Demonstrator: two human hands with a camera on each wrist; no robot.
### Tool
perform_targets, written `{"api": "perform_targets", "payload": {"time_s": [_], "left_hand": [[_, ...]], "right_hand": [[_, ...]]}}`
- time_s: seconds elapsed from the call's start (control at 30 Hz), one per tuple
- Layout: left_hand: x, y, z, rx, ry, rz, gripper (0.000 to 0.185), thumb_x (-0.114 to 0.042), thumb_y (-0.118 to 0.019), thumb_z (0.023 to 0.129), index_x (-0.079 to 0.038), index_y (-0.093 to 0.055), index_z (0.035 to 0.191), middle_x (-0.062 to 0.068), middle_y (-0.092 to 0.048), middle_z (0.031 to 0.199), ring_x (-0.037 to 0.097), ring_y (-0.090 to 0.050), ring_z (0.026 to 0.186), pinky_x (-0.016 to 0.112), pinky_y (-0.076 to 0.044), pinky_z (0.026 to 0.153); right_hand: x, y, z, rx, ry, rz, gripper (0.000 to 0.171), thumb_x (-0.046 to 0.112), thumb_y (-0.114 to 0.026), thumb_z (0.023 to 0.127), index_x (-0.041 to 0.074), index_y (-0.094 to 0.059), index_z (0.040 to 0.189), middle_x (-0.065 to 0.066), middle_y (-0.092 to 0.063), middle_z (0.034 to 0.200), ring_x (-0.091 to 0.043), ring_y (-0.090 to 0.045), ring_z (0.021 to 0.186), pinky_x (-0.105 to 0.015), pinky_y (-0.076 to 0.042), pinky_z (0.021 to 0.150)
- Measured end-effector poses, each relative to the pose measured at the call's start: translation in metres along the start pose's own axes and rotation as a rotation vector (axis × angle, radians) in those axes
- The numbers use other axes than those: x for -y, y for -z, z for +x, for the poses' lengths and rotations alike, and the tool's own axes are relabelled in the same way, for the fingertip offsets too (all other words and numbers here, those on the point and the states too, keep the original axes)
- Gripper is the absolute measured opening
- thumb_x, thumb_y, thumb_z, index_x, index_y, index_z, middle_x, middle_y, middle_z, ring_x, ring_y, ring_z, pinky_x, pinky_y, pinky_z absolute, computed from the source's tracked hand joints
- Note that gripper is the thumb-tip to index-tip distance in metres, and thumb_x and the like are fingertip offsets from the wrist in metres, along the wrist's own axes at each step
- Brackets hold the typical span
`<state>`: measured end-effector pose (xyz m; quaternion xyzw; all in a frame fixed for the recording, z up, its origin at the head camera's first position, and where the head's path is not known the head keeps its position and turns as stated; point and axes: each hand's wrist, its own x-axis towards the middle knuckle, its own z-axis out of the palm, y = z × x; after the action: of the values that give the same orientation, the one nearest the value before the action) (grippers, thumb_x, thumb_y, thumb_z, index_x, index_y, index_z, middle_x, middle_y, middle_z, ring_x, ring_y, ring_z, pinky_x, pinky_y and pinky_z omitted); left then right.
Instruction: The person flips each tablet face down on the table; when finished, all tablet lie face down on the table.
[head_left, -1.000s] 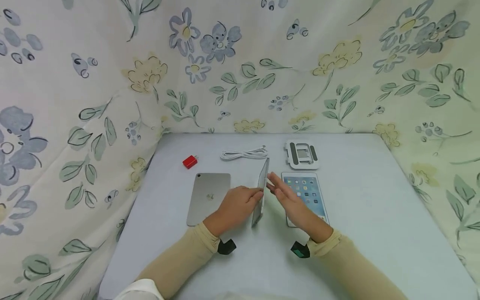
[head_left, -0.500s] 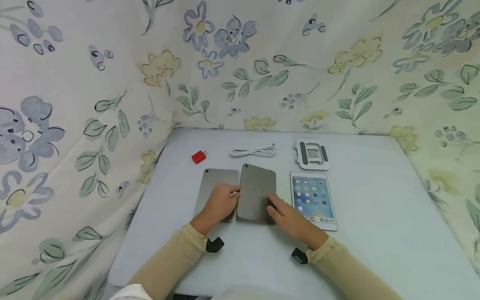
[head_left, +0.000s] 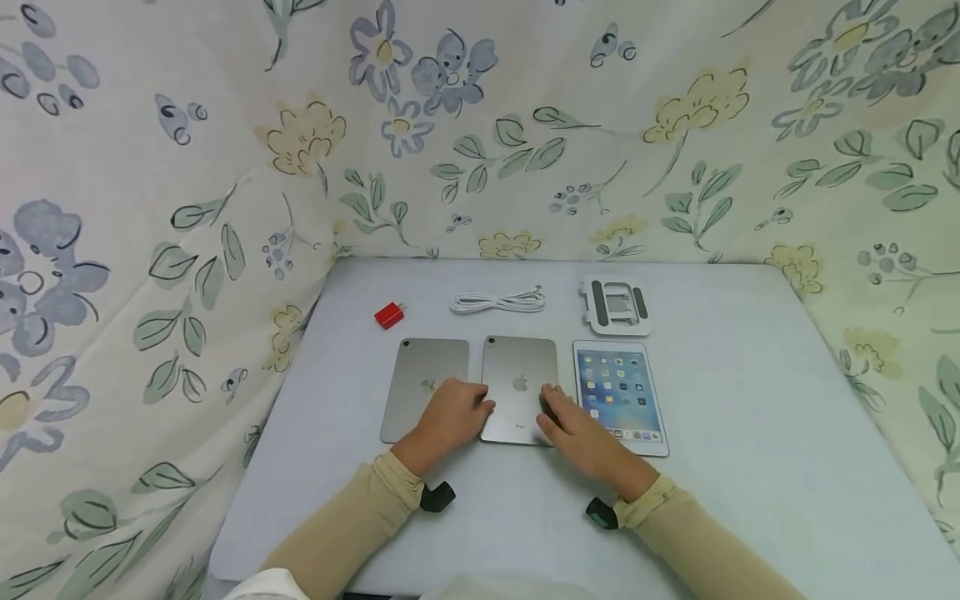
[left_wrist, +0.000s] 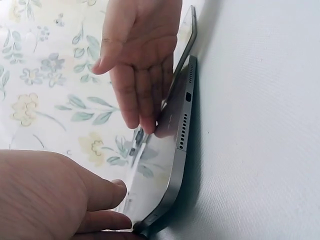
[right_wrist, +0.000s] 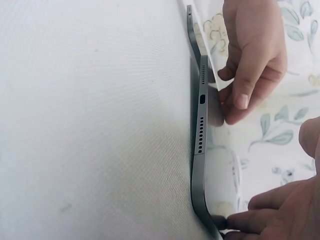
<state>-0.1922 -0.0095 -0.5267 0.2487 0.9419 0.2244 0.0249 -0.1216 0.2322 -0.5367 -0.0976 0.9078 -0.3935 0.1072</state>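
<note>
A silver tablet (head_left: pixel 520 383), logo side up, lies on the white table between both hands in the head view. At its left edge is my left hand (head_left: pixel 453 412), with loosely bent fingers and no visible grip. My right hand (head_left: pixel 588 437) has its fingertips at the tablet's right edge, fingers extended. The left wrist view shows the tablet's port edge (left_wrist: pixel 182 125) low along the table, under the right hand's palm (left_wrist: pixel 145 55). In the right wrist view, the left hand's fingertips (right_wrist: pixel 242 101) are over the far side of the tablet; whether they touch is unclear.
Left of it lies another grey tablet (head_left: pixel 431 367), back up, partly behind the left hand. On the right, a white-framed tablet (head_left: pixel 618 383) shows app icons. Behind are a red charger (head_left: pixel 389 315), a coiled white cable (head_left: pixel 497 302) and a white folding stand (head_left: pixel 617 307).
The middle tablet was upright on edge between the hands, then tilted back-up against the left tablet, and now lies flat. The left hand no longer visibly pinches it.
</note>
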Motion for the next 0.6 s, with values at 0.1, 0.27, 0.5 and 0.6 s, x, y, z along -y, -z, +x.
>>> {"api": "perform_targets", "payload": {"time_s": [0.1, 0.27, 0.5, 0.6], "left_hand": [[-0.003, -0.001, -0.001, -0.003, 0.001, 0.044, 0.03, -0.032, -0.065, 0.094, -0.009, -0.074, 0.111, 0.007, -0.073, 0.102, 0.021, -0.067, 0.093, 0.035, -0.055, 0.076], [-0.014, 0.003, 0.001, 0.03, 0.007, 0.222, 0.037, -0.04, -0.055, 0.098, -0.011, -0.076, 0.102, 0.006, -0.073, 0.093, 0.022, -0.066, 0.077, 0.036, -0.054, 0.061], [-0.033, 0.002, 0.012, 0.116, -0.226, 0.37, 0.072, -0.058, -0.029, 0.101, -0.01, -0.023, 0.156, 0.009, -0.021, 0.159, 0.03, -0.019, 0.146, 0.045, -0.018, 0.116], [-0.04, -0.004, 0.016, 0.168, -0.348, 0.364, 0.08, -0.063, -0.02, 0.099, -0.009, -0.01, 0.157, 0.008, -0.008, 0.162, 0.028, -0.002, 0.148, 0.044, -0.004, 0.118]], "right_hand": [[-0.001, -0.001, 0.0, -0.009, 0.009, -0.026, 0.065, 0.044, -0.042, 0.104, 0.01, -0.021, 0.156, -0.006, -0.017, 0.16, -0.021, -0.011, 0.147, -0.047, -0.016, 0.115], [-0.004, 0.002, -0.003, -0.02, 0.048, -0.122, 0.069, 0.048, -0.042, 0.102, 0.009, -0.023, 0.155, -0.008, -0.02, 0.16, -0.023, -0.015, 0.146, -0.047, -0.019, 0.115], [-0.026, 0.03, -0.013, -0.076, 0.119, -0.366, 0.078, 0.054, -0.043, 0.1, 0.004, -0.019, 0.155, -0.015, -0.02, 0.159, -0.031, -0.015, 0.146, -0.054, -0.02, 0.114], [-0.043, 0.048, -0.021, -0.114, 0.111, -0.444, 0.081, 0.054, -0.045, 0.099, -0.002, -0.021, 0.153, -0.019, -0.021, 0.158, -0.035, -0.014, 0.146, -0.053, -0.018, 0.114]]}}
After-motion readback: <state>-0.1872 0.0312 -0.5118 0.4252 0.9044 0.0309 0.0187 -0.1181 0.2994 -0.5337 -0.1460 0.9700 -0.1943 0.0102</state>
